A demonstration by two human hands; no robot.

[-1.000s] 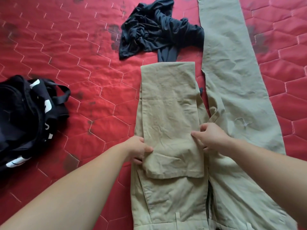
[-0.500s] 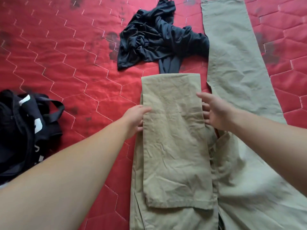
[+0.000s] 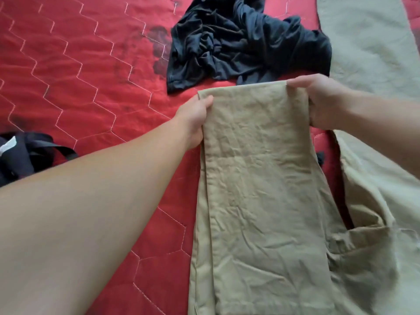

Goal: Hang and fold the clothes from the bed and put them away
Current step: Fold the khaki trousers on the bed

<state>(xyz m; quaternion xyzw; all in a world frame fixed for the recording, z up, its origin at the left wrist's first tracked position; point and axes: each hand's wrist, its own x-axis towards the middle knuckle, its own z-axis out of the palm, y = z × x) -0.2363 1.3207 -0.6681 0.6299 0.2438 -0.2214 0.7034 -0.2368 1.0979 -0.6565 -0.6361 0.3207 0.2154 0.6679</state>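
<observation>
I saw the left hand (image 3: pixel 195 114) and right hand (image 3: pixel 322 98) each gripping a far corner of the folded khaki trouser leg (image 3: pixel 261 178), which lay on the red quilted bed (image 3: pixel 79 76). The other leg (image 3: pixel 368 42) stretched off the top edge. A crumpled dark shirt (image 3: pixel 238 44) sat just beyond the fold; a black bag (image 3: pixel 25 153), contents hidden, sat at the left edge. Open quilt lay left. No legible writing.

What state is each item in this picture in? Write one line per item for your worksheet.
Khaki trousers: one leg folded back on itself, the other lying flat.
Dark shirt: crumpled, unfolded.
Black bag: lying on the red quilt, mostly out of view.
Left hand: grips the fold's left corner.
Right hand: grips the fold's right corner.
</observation>
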